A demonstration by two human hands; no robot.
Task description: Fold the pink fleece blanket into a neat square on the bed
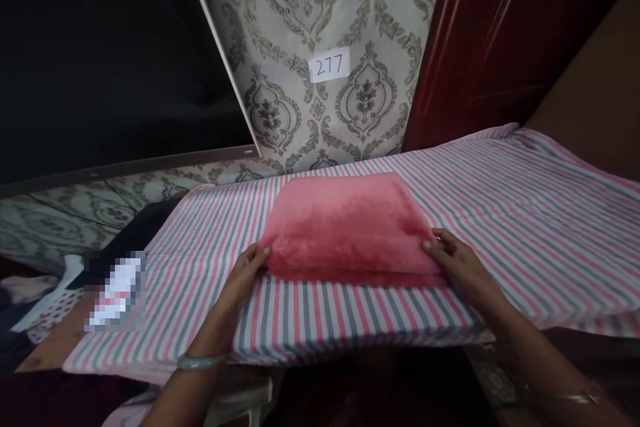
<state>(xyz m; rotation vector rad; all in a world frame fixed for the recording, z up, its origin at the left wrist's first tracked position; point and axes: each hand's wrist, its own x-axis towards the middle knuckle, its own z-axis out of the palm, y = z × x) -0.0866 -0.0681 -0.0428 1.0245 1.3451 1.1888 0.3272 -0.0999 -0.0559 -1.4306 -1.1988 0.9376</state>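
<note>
A pink plush cloth, folded into a flat rectangle, lies on the striped cover of the table. Whether it is a blanket, a towel or a cover, I cannot tell. At its left edge, my left hand pinches the fabric between thumb and fingers. My right hand grips the opposite edge the same way, thumb on top. The near edge of the cloth shows stacked layers and a darker, brushed-looking pile.
A pink, grey and white striped tablecloth covers the table. Behind it are a large dark screen, a patterned wall with a paper marked 277, and a dark red wooden panel. Fabrics lie at the left.
</note>
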